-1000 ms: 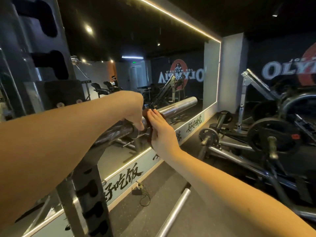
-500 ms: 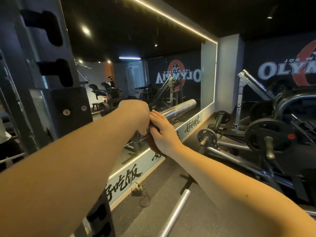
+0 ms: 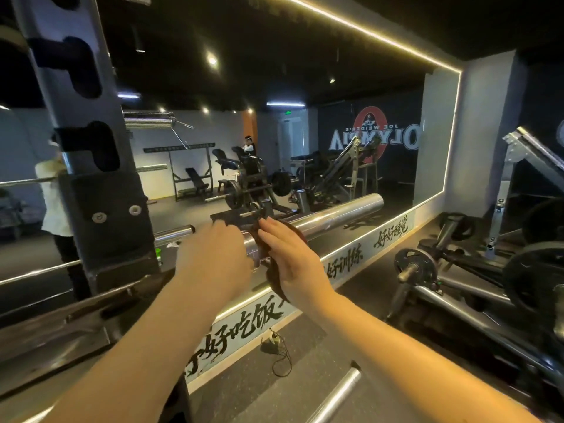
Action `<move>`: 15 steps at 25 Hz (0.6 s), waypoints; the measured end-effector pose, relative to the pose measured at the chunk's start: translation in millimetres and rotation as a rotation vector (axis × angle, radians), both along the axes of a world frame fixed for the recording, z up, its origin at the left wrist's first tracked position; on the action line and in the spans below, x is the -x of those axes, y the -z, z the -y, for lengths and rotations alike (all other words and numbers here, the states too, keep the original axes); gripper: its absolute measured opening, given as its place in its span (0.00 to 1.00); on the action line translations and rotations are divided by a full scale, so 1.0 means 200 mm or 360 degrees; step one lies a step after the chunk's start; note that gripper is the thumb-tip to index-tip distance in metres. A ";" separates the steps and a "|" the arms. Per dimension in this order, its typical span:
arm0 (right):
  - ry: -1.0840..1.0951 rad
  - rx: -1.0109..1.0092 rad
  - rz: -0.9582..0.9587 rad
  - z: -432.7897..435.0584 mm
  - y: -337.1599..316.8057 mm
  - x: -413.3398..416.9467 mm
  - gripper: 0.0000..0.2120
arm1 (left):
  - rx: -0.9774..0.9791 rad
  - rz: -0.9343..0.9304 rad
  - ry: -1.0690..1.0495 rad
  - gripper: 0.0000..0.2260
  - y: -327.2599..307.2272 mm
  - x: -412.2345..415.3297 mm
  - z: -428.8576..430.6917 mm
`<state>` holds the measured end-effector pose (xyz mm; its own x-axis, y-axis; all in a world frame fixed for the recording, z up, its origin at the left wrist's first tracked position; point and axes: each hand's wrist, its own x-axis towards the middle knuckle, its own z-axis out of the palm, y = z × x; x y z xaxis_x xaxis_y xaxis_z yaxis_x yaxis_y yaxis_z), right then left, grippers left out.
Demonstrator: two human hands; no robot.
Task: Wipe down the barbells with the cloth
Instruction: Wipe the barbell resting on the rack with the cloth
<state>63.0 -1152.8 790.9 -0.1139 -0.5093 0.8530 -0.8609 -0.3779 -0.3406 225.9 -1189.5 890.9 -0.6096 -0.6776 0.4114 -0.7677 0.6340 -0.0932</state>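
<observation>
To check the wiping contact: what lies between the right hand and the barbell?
The dark cloth lies there, pressed by the right hand against the barbell, as the head view shows.

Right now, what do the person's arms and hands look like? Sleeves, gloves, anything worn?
The left hand and right hand are bare: no gloves, rings, watch or wristband in view. The left forearm and right forearm are uncovered to the frame edge, so no sleeve shows. No markings visible.

Right hand (image 3: 294, 261) shifted outward (slightly), collar (image 3: 251, 250) exposed
</observation>
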 end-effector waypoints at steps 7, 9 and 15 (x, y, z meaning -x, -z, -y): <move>0.0409 -0.0086 0.0940 -0.06 -0.05 0.48 0.27 | 0.0069 -0.0133 0.0097 0.21 0.05 -0.01 0.03; 0.0441 -0.0058 0.0866 -0.02 -0.07 0.31 0.27 | 0.0051 -0.0167 0.0106 0.21 0.06 -0.01 0.04; -0.0003 -0.0044 0.0051 -0.02 0.00 0.00 0.29 | 0.0121 -0.0087 0.0052 0.26 0.07 0.00 0.04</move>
<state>62.8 -1149.5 791.0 -0.1400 -0.5327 0.8346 -0.8488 -0.3695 -0.3782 225.5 -1197.2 877.8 -0.6060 -0.6235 0.4940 -0.7521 0.6513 -0.1006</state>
